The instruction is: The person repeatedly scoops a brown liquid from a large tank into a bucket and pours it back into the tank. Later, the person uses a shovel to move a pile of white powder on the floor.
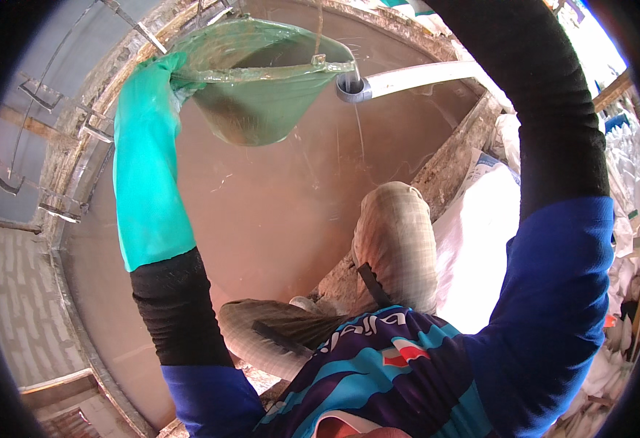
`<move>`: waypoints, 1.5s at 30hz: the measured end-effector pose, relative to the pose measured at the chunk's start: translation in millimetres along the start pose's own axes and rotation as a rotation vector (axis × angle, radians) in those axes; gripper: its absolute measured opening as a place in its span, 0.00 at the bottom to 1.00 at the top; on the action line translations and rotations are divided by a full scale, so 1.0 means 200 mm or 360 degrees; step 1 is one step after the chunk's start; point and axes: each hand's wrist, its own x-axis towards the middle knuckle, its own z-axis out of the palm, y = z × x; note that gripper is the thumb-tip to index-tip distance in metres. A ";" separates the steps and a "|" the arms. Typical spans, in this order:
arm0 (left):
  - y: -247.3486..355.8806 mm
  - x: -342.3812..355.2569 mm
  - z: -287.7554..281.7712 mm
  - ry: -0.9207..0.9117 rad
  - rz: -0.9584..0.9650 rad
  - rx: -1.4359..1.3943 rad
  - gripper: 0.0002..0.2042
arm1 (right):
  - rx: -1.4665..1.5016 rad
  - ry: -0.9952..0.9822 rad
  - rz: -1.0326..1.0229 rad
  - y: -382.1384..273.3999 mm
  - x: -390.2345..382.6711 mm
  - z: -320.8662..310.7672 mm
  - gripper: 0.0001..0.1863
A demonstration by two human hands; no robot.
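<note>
My left hand, in a long green rubber glove, grips the rim of a green plastic basin. The basin hangs tilted over a large round tank of muddy brown liquid, right under the end of a white pipe with a grey fitting. A thin trickle falls from the pipe toward the liquid. My right arm, in a black and blue sleeve, rises to the upper right; its hand is out of the picture. My knees rest against the tank's concrete rim.
White sacks are piled to the right of the tank. Bent metal rungs stick out of the tank's outer wall on the left. A brick floor lies below at the left edge.
</note>
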 end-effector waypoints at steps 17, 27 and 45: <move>0.12 0.05 -0.04 0.0021 0.0099 0.0128 0.10 | -0.0040 0.0029 -0.0138 -0.08 0.03 0.00 0.15; 0.19 0.12 -0.08 -0.0028 0.0101 0.0209 0.11 | -0.0038 0.0038 -0.0206 -0.10 0.04 0.00 0.16; 0.28 0.14 -0.04 -0.0025 0.0119 0.0273 0.11 | -0.0074 0.0052 -0.0260 -0.11 0.06 -0.01 0.17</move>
